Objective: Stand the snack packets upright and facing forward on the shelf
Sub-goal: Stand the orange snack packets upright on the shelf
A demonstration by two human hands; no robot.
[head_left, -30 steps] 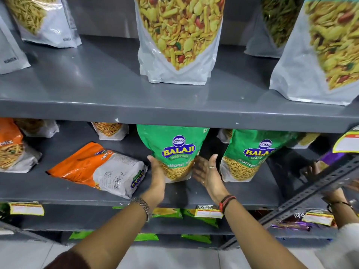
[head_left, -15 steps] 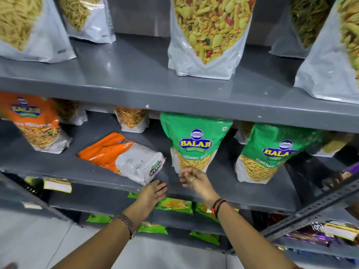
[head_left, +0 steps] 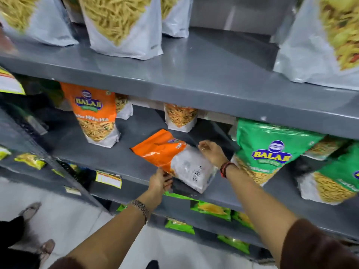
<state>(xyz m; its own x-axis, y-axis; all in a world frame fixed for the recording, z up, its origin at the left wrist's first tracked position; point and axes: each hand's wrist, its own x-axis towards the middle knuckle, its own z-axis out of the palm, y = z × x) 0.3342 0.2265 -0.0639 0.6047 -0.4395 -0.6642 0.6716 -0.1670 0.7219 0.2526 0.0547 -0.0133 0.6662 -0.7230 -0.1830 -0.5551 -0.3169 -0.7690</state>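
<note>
An orange and white snack packet (head_left: 174,160) lies flat on the grey middle shelf (head_left: 116,160), back side up with its barcode showing. My left hand (head_left: 160,181) grips its near edge at the shelf front. My right hand (head_left: 210,152) rests on its far right side, fingers curled over the top. An orange Balaji packet (head_left: 95,113) stands upright to the left. A green Balaji packet (head_left: 270,152) stands upright to the right, with another green one (head_left: 338,175) beyond it.
The upper shelf (head_left: 204,74) carries several tall white pouches of snacks. Small packets (head_left: 180,117) stand at the back of the middle shelf. Green packets (head_left: 210,208) lie on lower shelves. Yellow price tags (head_left: 108,178) hang on the shelf edge. Another person's feet (head_left: 31,210) stand at left.
My view has swung left. Both hands left the green packet and moved to the fallen orange packet; the left hand now grips its near edge and the right hand lies on its far side.
</note>
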